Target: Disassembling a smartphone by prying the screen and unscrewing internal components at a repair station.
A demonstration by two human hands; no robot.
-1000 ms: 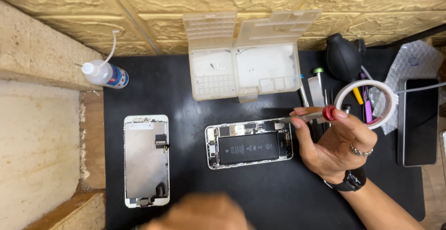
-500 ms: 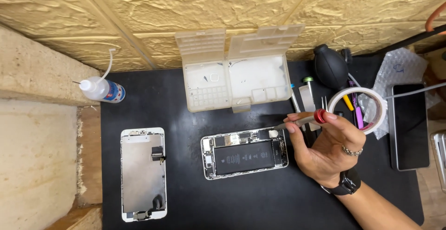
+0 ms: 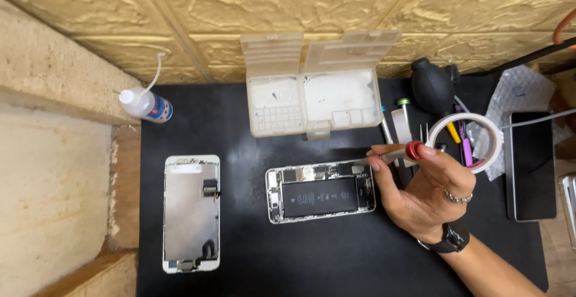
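One hand at work: the right hand (image 3: 427, 192) pinches a slim screwdriver with a red collar (image 3: 396, 153) between thumb and fingertips; it wears a ring and a dark wristwatch.
Screwdriver: lies nearly level, its tip pointing left at the top right corner of the opened phone body; I cannot tell whether the tip touches it.
Left hand: out of sight, so its state cannot be told.
Opened phone body: a silver frame with a black battery and bare circuitry (image 3: 321, 192), lying lengthwise near the middle of the black work mat (image 3: 252, 255).
Detached screen panel: a white-framed display lying face down, metal backing up (image 3: 192, 213), near the mat's left edge, well apart from the phone body.
Parts box: a translucent plastic compartment box with its lid open (image 3: 315, 102), at the mat's back edge against the yellow textured wall.
Squeeze bottle: a small clear bottle with a thin bent nozzle (image 3: 146, 105), at the back left corner.
Right side: a black rubber air blower (image 3: 433, 84), a roll of white tape (image 3: 493, 141) just behind the hand, a few coloured hand tools (image 3: 463, 150) and a dark slab-like phone (image 3: 531, 168) at the right edge.
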